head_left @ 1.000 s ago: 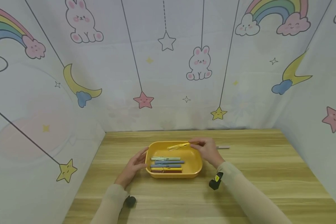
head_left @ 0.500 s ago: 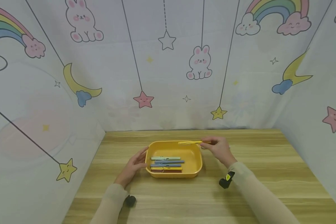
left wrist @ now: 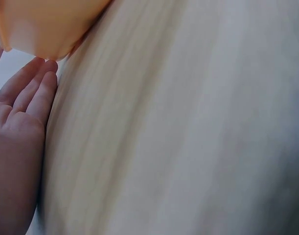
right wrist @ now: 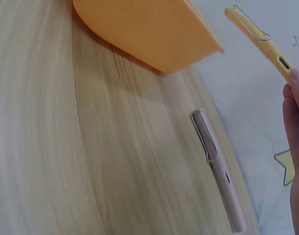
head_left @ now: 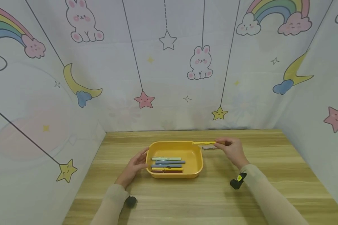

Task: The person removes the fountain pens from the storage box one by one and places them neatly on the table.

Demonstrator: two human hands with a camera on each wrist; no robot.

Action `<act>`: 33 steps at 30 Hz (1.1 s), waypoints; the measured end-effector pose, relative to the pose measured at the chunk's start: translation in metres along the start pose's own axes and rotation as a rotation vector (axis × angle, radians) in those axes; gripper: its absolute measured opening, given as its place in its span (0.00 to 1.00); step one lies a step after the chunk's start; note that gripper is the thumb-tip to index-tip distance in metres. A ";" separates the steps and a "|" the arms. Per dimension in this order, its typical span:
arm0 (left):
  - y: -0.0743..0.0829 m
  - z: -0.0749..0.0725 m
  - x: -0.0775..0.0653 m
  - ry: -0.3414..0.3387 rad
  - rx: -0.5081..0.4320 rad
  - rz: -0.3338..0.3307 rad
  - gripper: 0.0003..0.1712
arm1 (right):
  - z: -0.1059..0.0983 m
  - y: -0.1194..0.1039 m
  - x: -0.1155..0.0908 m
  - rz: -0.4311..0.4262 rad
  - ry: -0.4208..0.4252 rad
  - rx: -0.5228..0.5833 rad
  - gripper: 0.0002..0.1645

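Right hand: clamped thumb and fingertips on held pen.
Held pen: jutted beyond the fingertips, clip end near tray.
Left hand: touched tray's left side, fingers extended, thumb apart.

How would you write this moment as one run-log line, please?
left grip: touches tray | right grip: pinches yellow pen, clear of table | pale pink pen: on table, outside tray | tray: several pens inside
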State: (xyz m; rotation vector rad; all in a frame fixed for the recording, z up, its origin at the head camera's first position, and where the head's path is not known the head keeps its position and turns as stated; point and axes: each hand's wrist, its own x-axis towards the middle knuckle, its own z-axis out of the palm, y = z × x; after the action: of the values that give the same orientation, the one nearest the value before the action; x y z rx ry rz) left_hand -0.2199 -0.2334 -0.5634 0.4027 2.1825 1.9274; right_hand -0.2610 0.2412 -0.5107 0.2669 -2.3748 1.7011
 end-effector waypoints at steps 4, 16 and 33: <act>0.001 0.000 -0.001 0.004 -0.003 -0.003 0.42 | -0.009 0.005 -0.002 0.013 0.031 -0.018 0.13; -0.002 0.000 0.000 -0.005 -0.010 0.008 0.43 | -0.021 0.028 -0.012 0.022 0.071 -0.051 0.14; -0.001 0.000 0.001 -0.011 -0.011 0.018 0.43 | -0.021 0.052 -0.019 0.006 0.051 -0.198 0.07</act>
State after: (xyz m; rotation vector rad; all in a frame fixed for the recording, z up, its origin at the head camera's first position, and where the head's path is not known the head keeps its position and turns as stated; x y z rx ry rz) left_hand -0.2206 -0.2337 -0.5643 0.4313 2.1680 1.9404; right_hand -0.2555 0.2784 -0.5570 0.1822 -2.4848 1.4425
